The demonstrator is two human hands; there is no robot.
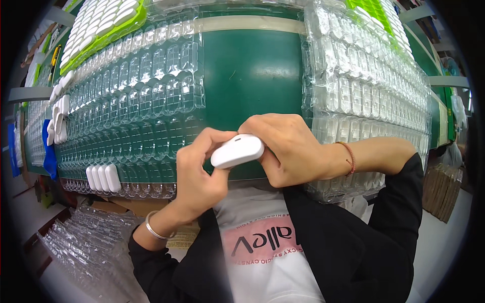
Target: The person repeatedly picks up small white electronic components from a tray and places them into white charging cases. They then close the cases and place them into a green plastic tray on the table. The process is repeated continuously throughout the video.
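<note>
Above the near edge of the green table, a small white plastic case [237, 151] with rounded ends and a tiny dark slot is held between both hands. My left hand [197, 169] pinches its left end between thumb and fingers. At the other end, my right hand [288, 146] is closed on it with curled fingers, some of them hidden behind the hand. To the left lies a see-through blister tray [126, 101], with several white cases [103, 178] standing in its near left corner. On the right, stacked see-through trays [364, 96] hold rows of pale pieces.
Bright green trays of white pieces [101, 30] stand at the far left, and another green tray [371, 15] at the far right. Loose white parts [59, 118] lie along the left edge beside a blue strap-like item [49, 156]. Plastic-wrapped trays [91, 247] sit below the table.
</note>
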